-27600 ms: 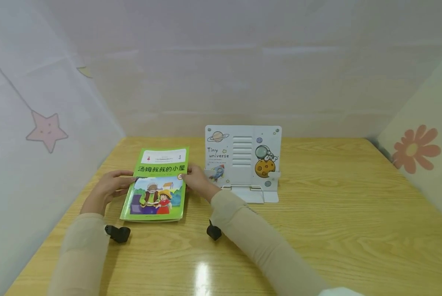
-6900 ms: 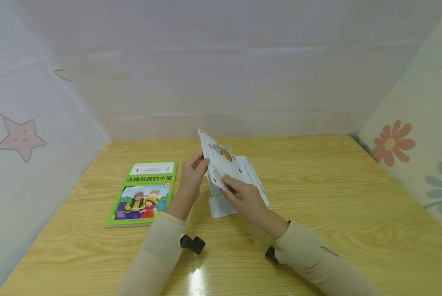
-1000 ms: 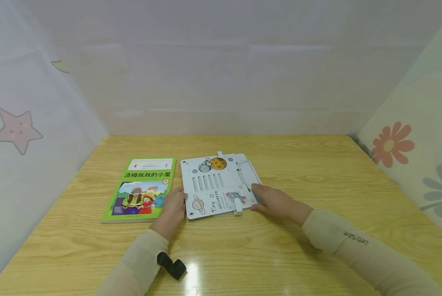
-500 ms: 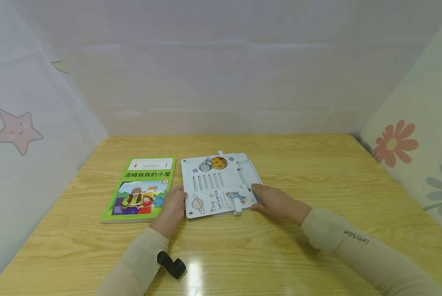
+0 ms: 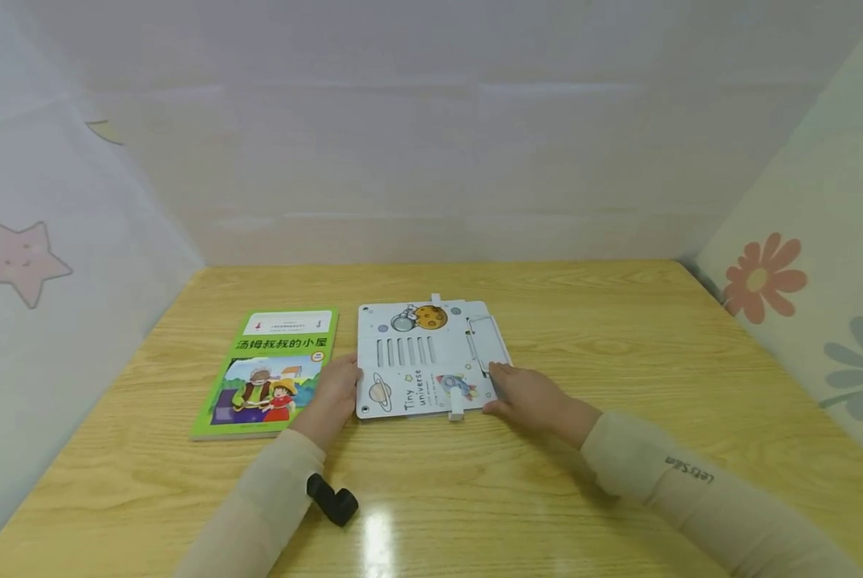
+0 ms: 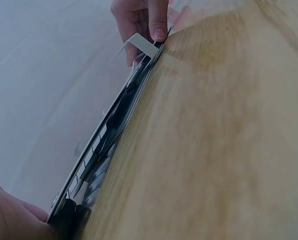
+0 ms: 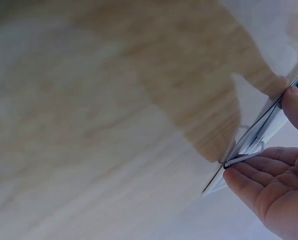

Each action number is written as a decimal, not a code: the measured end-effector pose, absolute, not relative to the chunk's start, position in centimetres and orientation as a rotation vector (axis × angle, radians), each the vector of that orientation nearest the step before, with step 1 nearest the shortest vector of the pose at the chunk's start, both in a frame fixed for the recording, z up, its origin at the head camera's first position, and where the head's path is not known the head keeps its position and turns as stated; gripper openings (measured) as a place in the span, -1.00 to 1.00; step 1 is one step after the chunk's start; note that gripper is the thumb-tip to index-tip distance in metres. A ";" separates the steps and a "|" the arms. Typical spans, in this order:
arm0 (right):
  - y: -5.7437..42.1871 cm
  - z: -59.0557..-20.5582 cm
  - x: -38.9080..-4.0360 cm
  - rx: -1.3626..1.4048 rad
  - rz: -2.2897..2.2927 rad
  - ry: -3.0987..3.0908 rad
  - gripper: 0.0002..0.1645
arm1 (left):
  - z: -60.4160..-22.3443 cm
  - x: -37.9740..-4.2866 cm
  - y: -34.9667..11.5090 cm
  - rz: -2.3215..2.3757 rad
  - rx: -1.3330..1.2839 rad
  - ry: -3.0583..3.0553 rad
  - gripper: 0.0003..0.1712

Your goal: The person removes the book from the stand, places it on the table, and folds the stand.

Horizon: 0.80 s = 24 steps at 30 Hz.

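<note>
A white book stand (image 5: 445,350) printed with an astronaut, planets and a rocket is folded, its printed face up and the lettering sideways. Its wire support (image 5: 502,347) lies on the right side, and a small white page clip (image 5: 456,405) juts from the near edge. My left hand (image 5: 334,399) holds the stand's left edge. At the opposite edge my right hand (image 5: 535,401) grips the near right corner; the right wrist view has the thumb on one side and the fingers by the wire. The left wrist view shows the folded layers edge-on, close along the tabletop.
A green picture book (image 5: 261,392) lies face up left of the stand, its right side partly behind my left hand. Both rest on a wooden table (image 5: 655,361). Pale printed sheets wall in the back and sides. A black wrist device (image 5: 333,499) sits at my left sleeve.
Long before, my hands were on the book and the stand stood upright; later both hands were folding it. Now it is folded down. In the last half second it has turned slightly, squarer to me.
</note>
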State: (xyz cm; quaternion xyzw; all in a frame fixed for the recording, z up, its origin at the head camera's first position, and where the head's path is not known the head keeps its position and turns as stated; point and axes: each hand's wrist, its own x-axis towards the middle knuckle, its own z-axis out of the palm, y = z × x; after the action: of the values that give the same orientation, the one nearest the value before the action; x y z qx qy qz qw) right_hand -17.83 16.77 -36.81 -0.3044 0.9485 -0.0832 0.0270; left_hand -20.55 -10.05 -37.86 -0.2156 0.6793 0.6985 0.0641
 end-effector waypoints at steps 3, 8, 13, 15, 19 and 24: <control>16.7 -36.9 -17.7 -0.913 -0.227 2.939 -0.22 | -37.9 -20.8 -10.0 2.105 -0.640 2.049 -0.42; 16.6 -37.1 -17.4 -0.890 -0.242 2.953 -0.21 | -37.9 -21.2 -10.0 2.083 -0.630 2.056 -0.39; 16.5 -37.3 -17.2 -0.892 -0.231 2.977 -0.21 | -38.1 -21.5 -10.0 2.092 -0.605 2.048 -0.39; 16.5 -37.3 -17.1 -0.898 -0.219 2.992 -0.22 | -38.1 -21.6 -10.0 2.093 -0.593 2.046 -0.41; 16.4 -37.2 -16.8 -0.890 -0.204 3.009 -0.22 | -38.2 -21.7 -10.0 2.093 -0.568 2.043 -0.43; 16.3 -36.9 -16.6 -0.862 -0.213 3.000 -0.19 | -38.2 -21.7 -10.1 2.098 -0.544 2.025 -0.44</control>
State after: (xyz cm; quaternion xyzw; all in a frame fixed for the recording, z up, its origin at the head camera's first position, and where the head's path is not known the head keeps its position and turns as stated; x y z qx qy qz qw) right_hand -16.60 16.26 -36.88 -0.2756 0.9588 -0.0682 0.0064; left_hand -21.69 -10.12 -38.15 -0.1826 0.6801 0.7046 0.0877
